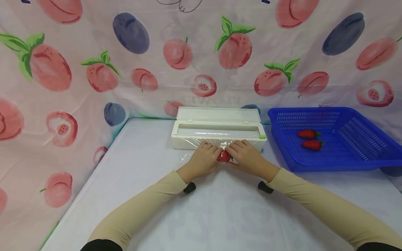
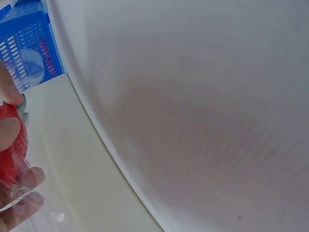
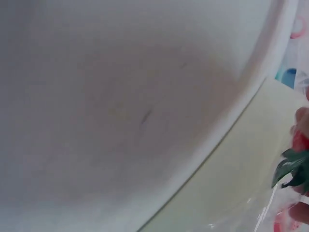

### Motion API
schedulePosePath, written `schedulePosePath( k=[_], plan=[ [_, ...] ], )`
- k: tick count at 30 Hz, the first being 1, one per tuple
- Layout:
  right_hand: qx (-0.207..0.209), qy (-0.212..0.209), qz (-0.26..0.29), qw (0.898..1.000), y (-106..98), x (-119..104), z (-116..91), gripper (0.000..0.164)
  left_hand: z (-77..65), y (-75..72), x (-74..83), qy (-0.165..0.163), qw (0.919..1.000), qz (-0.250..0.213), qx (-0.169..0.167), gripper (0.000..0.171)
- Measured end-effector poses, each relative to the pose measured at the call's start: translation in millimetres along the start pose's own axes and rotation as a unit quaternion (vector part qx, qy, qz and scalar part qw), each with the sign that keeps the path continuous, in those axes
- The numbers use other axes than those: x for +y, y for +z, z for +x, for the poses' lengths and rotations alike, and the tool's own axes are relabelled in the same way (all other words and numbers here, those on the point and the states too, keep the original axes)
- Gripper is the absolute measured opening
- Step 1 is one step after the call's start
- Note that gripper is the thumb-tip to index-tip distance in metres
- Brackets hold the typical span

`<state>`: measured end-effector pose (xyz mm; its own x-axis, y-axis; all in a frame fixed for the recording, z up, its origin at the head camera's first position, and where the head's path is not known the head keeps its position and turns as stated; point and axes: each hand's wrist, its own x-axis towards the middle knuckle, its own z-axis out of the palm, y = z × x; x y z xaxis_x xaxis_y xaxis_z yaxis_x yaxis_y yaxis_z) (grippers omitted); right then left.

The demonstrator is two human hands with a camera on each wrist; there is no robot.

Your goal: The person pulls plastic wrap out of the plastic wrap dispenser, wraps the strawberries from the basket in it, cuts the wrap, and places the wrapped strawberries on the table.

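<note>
The left hand (image 1: 204,158) and right hand (image 1: 246,157), at the centre of the head view, both grasp a shiny red strawberry with green leaves (image 1: 224,156), fingers bent round it from either side. The strawberry sits between them, touching both, so neither hand is clearly nearer. Its long axis runs roughly across the frame, leafy end toward the right hand and red body toward the left.

Clear plastic cling film (image 1: 194,142) lies about the fruit and reaches back over the front of a long white plastic dispenser box (image 1: 180,142), just beyond the fingers. The box's lid (image 1: 218,114) stands open, a pale roll (image 1: 220,132) inside and a small green slider (image 1: 262,136) at its right end.

On the right of the frame, a blue perforated plastic basket (image 1: 329,167) holds two more red strawberries (image 1: 312,145). A white-covered table (image 1: 232,216) carries everything, before a fruit-printed cloth (image 1: 204,28).
</note>
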<state>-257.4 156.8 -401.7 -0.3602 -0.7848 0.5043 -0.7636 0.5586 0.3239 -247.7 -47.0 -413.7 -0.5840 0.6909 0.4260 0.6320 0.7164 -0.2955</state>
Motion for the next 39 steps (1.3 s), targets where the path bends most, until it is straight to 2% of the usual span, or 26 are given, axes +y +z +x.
schedulePosePath(
  k=[5,11,18,22,24,26,30,32,36,39],
  plan=[
    [-0.041,0.061,0.061,0.995,-1.1,-3.2,3.6,0.046,-1.3,0.2,-0.7,-0.014,0.9994,-0.025,-0.018,0.044],
    [-0.068,0.125,0.156,0.977,-0.7,-4.3,5.6,0.044,-3.8,-5.7,-0.8,-0.046,0.9972,-0.049,-0.032,0.041],
    [-0.092,0.156,0.178,0.967,0.0,-6.9,5.1,0.046,-6.3,-8.3,-0.9,-0.072,0.9963,-0.047,-0.009,0.037],
    [-0.089,0.155,0.174,0.968,1.6,-6.9,4.3,0.047,-6.6,-9.0,-4.6,-0.084,0.9939,-0.068,-0.022,0.049],
    [-0.085,0.15,0.169,0.97,2.0,-6.6,3.7,0.047,-5.7,-10.1,-8.9,-0.097,0.9888,-0.102,-0.049,0.056],
    [-0.08,0.146,0.164,0.972,2.1,-6.1,3.3,0.048,-3.9,-12.2,-14.8,-0.115,0.9778,-0.156,-0.079,0.056],
    [-0.075,0.143,0.164,0.973,1.4,-5.0,3.3,0.048,1.0,-16.8,-28.3,-0.152,0.9476,-0.258,-0.111,0.032],
    [-0.073,0.144,0.165,0.973,1.0,-4.5,3.3,0.049,2.6,-18.1,-33.9,-0.156,0.9384,-0.285,-0.118,0.02],
    [-0.07,0.143,0.159,0.974,0.3,-4.1,2.6,0.048,3.5,-17.8,-39.7,-0.147,0.9338,-0.302,-0.124,0.008],
    [-0.067,0.14,0.151,0.976,0.2,-3.9,2.0,0.048,3.4,-17.1,-40.5,-0.132,0.9378,-0.299,-0.117,0.01]
  ],
)
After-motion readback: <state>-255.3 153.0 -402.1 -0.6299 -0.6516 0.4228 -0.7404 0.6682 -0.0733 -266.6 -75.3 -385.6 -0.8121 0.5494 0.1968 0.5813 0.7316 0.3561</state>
